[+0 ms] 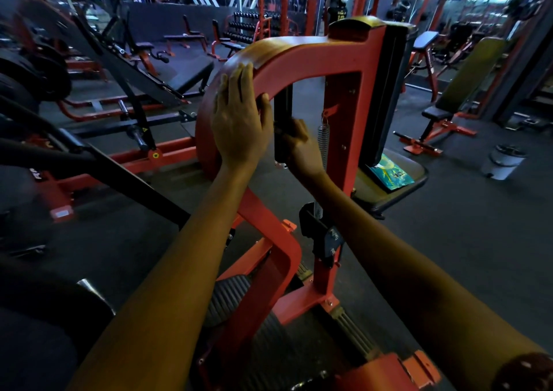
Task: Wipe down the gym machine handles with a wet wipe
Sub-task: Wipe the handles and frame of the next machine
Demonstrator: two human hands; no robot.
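Note:
A red gym machine frame (314,55) arches in front of me, with a black vertical handle (282,106) hanging inside the arch. My left hand (239,118) lies flat on the curved red frame, fingers straight and thumb over its inner edge. My right hand (299,145) grips the lower part of the black handle, fingers curled round it and blurred. No wipe shows in the hand; the fingers hide whatever lies against the handle. A blue-green wipe packet (392,175) lies on the machine's black seat pad (419,166).
A metal spring (323,139) hangs just right of the handle. Ribbed footplates (230,301) sit below the frame. A grey bin (504,161) stands on the floor at right, benches (440,121) and dumbbell racks (248,28) beyond, a leg press sled (125,70) to the left.

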